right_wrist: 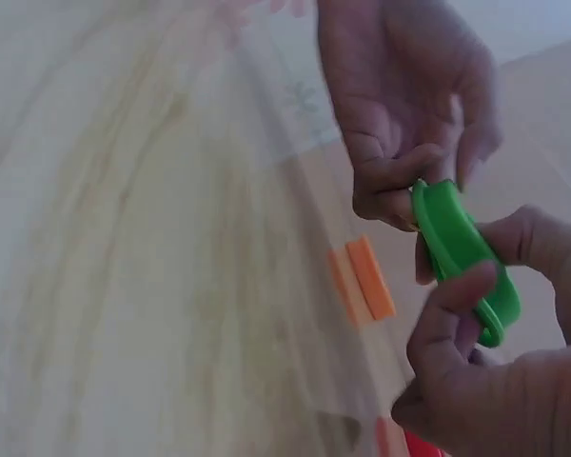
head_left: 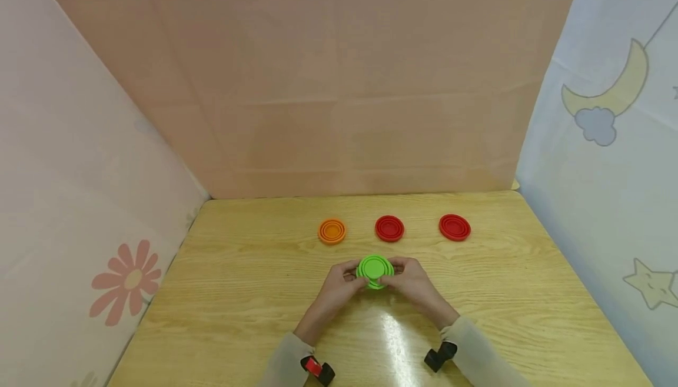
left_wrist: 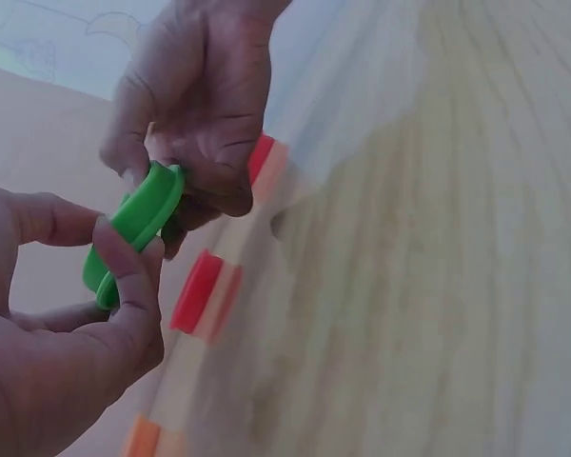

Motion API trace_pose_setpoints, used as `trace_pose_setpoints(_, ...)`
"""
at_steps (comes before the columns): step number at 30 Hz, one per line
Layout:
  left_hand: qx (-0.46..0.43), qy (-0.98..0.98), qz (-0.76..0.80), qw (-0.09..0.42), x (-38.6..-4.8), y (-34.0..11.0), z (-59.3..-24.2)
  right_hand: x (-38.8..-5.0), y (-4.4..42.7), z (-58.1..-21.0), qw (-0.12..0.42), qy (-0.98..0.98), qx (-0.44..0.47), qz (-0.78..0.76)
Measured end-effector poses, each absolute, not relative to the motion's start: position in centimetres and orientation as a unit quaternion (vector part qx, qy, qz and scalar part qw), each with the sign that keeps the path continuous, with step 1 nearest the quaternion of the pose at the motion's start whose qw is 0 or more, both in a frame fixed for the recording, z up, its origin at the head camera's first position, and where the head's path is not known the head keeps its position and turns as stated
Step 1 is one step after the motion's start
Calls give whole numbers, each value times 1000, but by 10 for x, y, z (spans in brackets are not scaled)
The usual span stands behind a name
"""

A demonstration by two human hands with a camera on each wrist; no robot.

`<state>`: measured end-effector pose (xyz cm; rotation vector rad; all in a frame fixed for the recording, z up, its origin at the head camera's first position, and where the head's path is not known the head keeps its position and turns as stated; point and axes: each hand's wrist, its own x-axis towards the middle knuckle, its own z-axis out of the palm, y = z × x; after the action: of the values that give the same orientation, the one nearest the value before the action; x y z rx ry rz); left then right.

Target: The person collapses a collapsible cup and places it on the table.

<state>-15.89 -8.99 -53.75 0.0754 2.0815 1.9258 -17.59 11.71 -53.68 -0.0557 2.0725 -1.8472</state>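
Note:
A bright green collapsible cup (head_left: 375, 267), folded flat into a ringed disc, is held above the table between both hands. At its left edge my left hand (head_left: 338, 286) pinches it with thumb and fingers. The right hand (head_left: 412, 281) grips the opposite edge the same way, its thumb near the lower rim. In the left wrist view the green cup (left_wrist: 135, 228) appears edge-on and tilted, with fingers of both hands on its rim. The right wrist view also shows the green cup (right_wrist: 462, 257) from its side, clear of the table.
Beyond the hands, an orange collapsed cup (head_left: 332, 232), a red one (head_left: 389, 229) and another red one (head_left: 454, 227) lie in a row on the wooden table (head_left: 238, 293). A pinkish backdrop (head_left: 339, 110) stands behind, with patterned cloth walls at both sides.

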Motion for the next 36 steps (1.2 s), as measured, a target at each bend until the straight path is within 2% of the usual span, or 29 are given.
trace_pose_setpoints(5, 24, 728, 667, 156, -160, -97, -531, -180, 129, -544, 238, 675, -50, -697)
trace_pose_setpoints(11, 20, 714, 679, 169, -163, -99, -532, -181, 133, -543, 266, 646, -52, -714)
trace_pose_setpoints(28, 22, 660, 723, 204, -159, -116, -538, -170, 133, -531, 216, 702, -116, -668)
trace_pose_setpoints(36, -8, 608, 760, 232, -157, -120, -541, -169, 133, -535, 229, 711, -139, -651)
